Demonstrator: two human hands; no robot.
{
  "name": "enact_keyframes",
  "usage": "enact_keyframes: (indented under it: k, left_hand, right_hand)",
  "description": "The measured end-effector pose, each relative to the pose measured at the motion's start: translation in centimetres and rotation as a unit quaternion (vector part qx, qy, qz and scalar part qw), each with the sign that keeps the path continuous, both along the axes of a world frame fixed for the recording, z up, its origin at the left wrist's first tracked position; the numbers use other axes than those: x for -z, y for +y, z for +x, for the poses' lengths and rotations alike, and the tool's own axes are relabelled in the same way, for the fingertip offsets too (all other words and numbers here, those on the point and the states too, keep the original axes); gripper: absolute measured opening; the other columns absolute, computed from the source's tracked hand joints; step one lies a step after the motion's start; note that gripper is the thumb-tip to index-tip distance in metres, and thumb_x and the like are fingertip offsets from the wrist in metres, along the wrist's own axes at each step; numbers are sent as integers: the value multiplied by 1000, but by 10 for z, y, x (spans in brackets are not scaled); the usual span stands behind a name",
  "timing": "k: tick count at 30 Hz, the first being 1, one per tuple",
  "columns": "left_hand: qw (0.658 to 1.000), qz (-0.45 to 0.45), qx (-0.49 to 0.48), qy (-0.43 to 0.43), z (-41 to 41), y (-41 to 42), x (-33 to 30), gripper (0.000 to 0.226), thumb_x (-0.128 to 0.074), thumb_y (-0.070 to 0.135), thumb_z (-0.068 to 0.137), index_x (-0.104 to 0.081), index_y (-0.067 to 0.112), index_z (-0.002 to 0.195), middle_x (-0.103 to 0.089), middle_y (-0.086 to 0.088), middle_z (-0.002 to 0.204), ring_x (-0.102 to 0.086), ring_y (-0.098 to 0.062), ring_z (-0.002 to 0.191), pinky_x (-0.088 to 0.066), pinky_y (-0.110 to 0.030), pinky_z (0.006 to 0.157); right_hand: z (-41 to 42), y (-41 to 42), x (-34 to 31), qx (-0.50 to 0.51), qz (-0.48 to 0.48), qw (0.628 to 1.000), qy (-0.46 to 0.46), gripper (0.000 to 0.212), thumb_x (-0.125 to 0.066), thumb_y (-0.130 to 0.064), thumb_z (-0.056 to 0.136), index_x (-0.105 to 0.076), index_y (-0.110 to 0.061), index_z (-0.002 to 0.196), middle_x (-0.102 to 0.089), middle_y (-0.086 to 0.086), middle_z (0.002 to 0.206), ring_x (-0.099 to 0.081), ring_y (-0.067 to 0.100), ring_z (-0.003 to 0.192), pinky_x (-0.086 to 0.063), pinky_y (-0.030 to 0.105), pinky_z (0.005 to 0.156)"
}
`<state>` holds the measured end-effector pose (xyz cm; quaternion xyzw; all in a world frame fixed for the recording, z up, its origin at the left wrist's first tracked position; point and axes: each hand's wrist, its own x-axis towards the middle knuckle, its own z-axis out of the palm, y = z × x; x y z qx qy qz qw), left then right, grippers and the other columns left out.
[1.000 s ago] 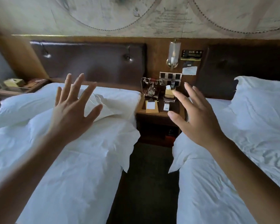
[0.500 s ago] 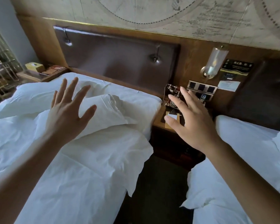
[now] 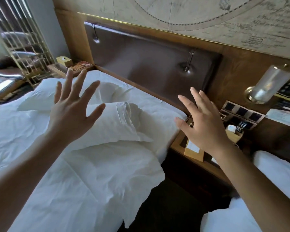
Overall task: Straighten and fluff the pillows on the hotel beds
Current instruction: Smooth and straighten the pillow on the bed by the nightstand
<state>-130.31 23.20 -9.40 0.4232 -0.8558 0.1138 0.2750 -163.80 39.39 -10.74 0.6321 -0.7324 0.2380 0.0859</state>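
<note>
A white pillow [image 3: 120, 124] lies crooked across the left bed, its open end toward the nightstand. A second white pillow [image 3: 40, 96] lies behind it near the head of the bed, partly hidden by my left hand [image 3: 72, 111]. That hand hovers above the near pillow, fingers spread, holding nothing. My right hand [image 3: 203, 126] is raised over the gap beside the left bed, fingers apart and empty. A rumpled white duvet [image 3: 90, 181] covers the left bed. Only the corner of the right bed [image 3: 278, 173] shows.
A brown padded headboard [image 3: 149, 64] with two reading lights stands behind the left bed. Between the beds is a wooden nightstand [image 3: 179, 144] with cards, a phone and a switch panel [image 3: 243, 113]. A wall lamp [image 3: 264, 87] hangs above. A tissue box [image 3: 64, 61] sits far left.
The view has swung left and moved closer to the left bed's head. Both hands stay open and raised, now nearer the crooked pillow; the right bed has slid mostly out of view.
</note>
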Motion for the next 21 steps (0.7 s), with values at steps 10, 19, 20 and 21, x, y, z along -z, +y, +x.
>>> enact_keyframes:
  k: [10,19,20,21]
  left_hand:
    - [992,-18,-122,-10,-57,-2,-4,68,-38,61,98,-42,25,155,-19,-10,171,-3,-34,159,-12,-62,125]
    - [984,2,-178,-21,-39,-48,16,68,-38,61,98,-43,23,154,-19,-10,170,-1,-32,160,-13,-62,125]
    - [983,14,-181,-22,-38,-56,21,68,-37,62,98,-43,23,154,-18,-10,171,0,-32,160,-13,-62,125]
    - [982,26,-185,-21,-38,-64,27,69,-36,63,98,-43,24,154,-17,-10,171,1,-32,160,-12,-61,125]
  right_hand:
    - [-76,-101,-12,-108,-15,992,63,70,-34,-71,97,-39,-31,155,-25,9,168,-16,33,156,-20,62,120]
    - [-65,-186,14,-151,-12,987,46,71,-38,-70,95,-47,-27,151,-33,14,164,-27,39,151,-29,62,114]
    - [-64,-193,16,-156,-9,986,49,71,-37,-70,95,-47,-28,151,-33,13,164,-27,39,152,-28,61,115]
    - [-63,-199,17,-159,-7,986,51,71,-38,-70,95,-46,-28,151,-32,12,165,-26,38,152,-27,61,115]
